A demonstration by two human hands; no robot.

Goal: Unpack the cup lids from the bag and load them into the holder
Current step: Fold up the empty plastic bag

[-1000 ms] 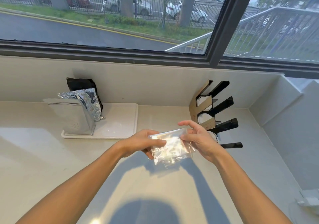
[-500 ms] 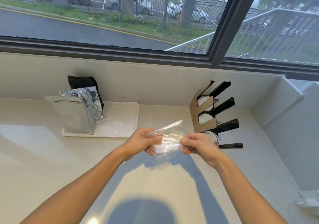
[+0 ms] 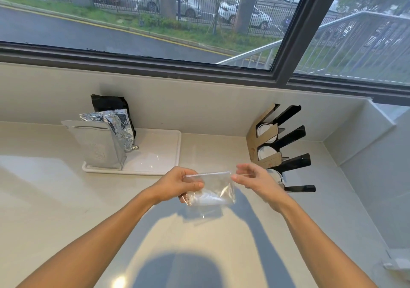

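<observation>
The left hand (image 3: 177, 185) pinches the small clear plastic bag (image 3: 210, 191) between thumb and curled fingers, above the pale counter (image 3: 66, 199). The right hand (image 3: 255, 180) pinches the bag's top corner. Behind its fingers stands the brown-and-black slotted lid holder (image 3: 279, 145).

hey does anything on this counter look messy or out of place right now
Little stands out. The foil bag on the white tray is crumpled and torn open at the top. The lid holder stands upright, and both hands hold the clear bag above the counter. No spills visible.
</observation>
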